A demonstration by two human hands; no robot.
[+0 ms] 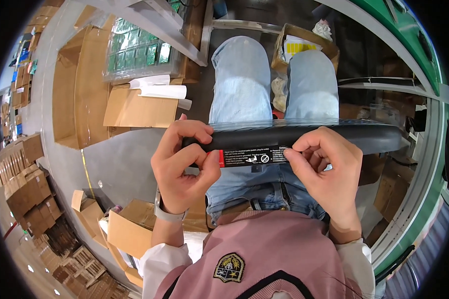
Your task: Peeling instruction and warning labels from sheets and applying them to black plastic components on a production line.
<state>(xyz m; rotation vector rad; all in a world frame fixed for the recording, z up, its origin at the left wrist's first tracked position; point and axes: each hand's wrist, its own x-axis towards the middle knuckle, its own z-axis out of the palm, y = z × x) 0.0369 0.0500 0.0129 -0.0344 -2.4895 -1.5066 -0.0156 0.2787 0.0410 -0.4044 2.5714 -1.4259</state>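
A long black rounded casing (254, 137) lies crosswise in front of me over my thighs, its right end reaching past my right hand. Along its near edge runs a black warning label (254, 157) with a red left end and white print and pictograms. My left hand (182, 167) pinches the label's red end between thumb and finger, its upper fingers curled at the casing's left end. At the label's other end, my right hand (329, 172) is closed, thumb and index finger pinching the corner. Whether the label's back touches the casing, I cannot tell.
Left of my legs stand an open cardboard box (80, 89) and a clear tray of green pieces (139, 50). White paper rolls (159, 89) lie on a cardboard flap. Beyond my knees is a small carton (304, 40). A green-edged table frame (434, 94) borders the right.
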